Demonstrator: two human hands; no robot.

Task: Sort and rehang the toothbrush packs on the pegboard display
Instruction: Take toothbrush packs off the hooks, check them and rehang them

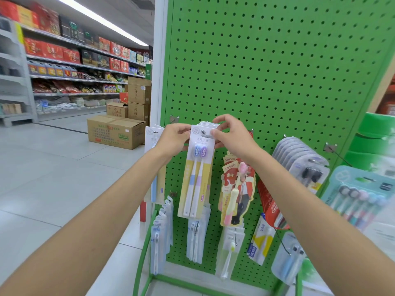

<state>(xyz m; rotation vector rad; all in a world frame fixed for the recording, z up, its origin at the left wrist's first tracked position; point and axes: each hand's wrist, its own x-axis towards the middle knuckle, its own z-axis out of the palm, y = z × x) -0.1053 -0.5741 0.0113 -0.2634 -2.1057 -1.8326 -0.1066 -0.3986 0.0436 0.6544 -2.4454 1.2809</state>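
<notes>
**Item 1, task piece.** Twin toothbrush pack on a long yellow-and-white card [195, 171], with blue and purple brush heads under a clear blister. It is hanging at centre frame as the front card of a stack of matching cards [206, 123]. All are sitting on a silver wire peg hook [206, 133], and the hook's tip is showing through the front card's hang hole.

**Item 2, hands.**
- The left hand [174, 137] is pinching the card's upper left edge between thumb and fingers.
- The right hand [230, 133] is pressing its thumb on the upper right corner, and its fingers are curling over the top of the stack.
- Both are gripping high, beside the hole. This is probably because the card has to be steered along the hook from there. The lower length of the pack is dangling free.

**Item 3, fixture.** Green perforated metal pegboard [277, 71], filling the upper right of the frame. Stock is hanging only across its lower half.

**Item 4, neighbours.**
- A single blue brush on a similar card [154, 167] is hanging left of centre, partly hidden by the left wrist.
- Figure-shaped cards with a pink-and-yellow child's brush [237, 186] are hanging below the right wrist.
- Clear blister packs [299, 154] are fanning out at right.
- A bare hook [174, 118] is jutting out just above the left hand.

**Item 5, background.** Brown cardboard cartons [116, 131] are standing on the floor at middle left.

**Status.** The pack is looking threaded on. Whether it is going on or coming off cannot be told.
</notes>
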